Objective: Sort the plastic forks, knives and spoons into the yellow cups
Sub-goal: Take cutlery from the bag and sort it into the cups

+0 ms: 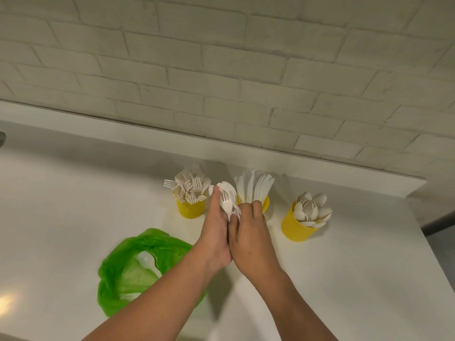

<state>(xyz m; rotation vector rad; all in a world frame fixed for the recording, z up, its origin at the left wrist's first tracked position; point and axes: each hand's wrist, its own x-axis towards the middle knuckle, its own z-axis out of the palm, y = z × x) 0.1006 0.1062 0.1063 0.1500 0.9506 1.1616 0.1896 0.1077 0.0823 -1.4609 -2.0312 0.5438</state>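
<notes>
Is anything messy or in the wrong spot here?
One white spoon lies alone in or on the crumpled green bag, away from the spoon cup on the right. The left hand and right hand hold a bunch of cutlery not yet in any cup. Nothing looks spilled or broken.

Yellow perforated cups point(299, 227), white plastic cutlery point(227, 200), green bag point(130, 271), white counter point(73, 193), off-white brick wall point(221, 70)
</notes>
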